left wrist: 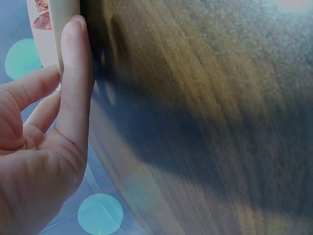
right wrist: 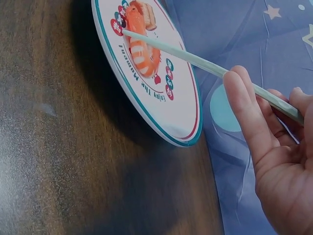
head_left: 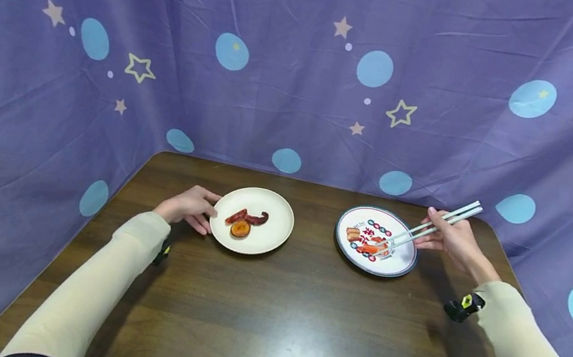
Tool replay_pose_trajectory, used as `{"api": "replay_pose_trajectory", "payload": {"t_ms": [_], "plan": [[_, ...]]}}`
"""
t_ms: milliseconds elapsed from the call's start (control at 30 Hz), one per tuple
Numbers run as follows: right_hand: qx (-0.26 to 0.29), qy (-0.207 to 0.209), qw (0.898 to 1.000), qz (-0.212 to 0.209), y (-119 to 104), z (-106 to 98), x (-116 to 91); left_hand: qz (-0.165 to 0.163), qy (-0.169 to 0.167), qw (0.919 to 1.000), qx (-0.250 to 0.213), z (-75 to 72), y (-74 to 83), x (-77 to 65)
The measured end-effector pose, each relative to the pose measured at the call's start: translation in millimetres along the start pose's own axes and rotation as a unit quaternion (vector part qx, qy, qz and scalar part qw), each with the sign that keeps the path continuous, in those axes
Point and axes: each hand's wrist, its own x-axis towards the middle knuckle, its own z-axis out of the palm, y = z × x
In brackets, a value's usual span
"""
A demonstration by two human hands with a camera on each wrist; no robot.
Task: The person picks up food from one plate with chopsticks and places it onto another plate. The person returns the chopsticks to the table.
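Note:
My left hand (head_left: 190, 208) grips the left rim of a cream plate (head_left: 268, 233), its digits on both faces of the rim in the left wrist view. That plate bears a round orange slice (head_left: 240, 229), a dark red curled piece (head_left: 257, 220) and a smaller reddish piece (head_left: 236, 216). In my right hand (head_left: 452, 241) I hold pale green chopsticks (head_left: 462, 216), slanting down over a white printed plate (head_left: 400, 261). Their tips reach an orange shrimp (right wrist: 142, 56) on it; whether they pinch it, I cannot tell. A brownish layered chunk (head_left: 353, 234) lies beside the shrimp.
Both plates are toward the far side of a dark brown wooden table (head_left: 264, 314), with a gap between them. A purple curtain (head_left: 285, 115) with stars and blue dots stands behind and on both sides. Black wrist devices (head_left: 461, 307) sit under the cuffs.

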Motion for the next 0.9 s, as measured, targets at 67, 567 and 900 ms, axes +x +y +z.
{"api": "replay_pose_trajectory", "payload": {"t_ms": [67, 567, 900], "plan": [[-0.003, 0.003, 1.0, -0.003, 0, 0, 1, 0.001, 0.001, 1.0, 0.0, 0.3, 0.6, -0.7], [0.005, 0.013, 1.0, 0.023, -6, -1, 15, -0.001, -0.001, 1.0, 0.003, 1.0, 1.7, -2.5], [0.047, -0.007, 0.998, 0.04, -14, -3, 30, -0.007, 0.0, 1.0, -0.001, 0.4, 1.4, -1.2]]}}
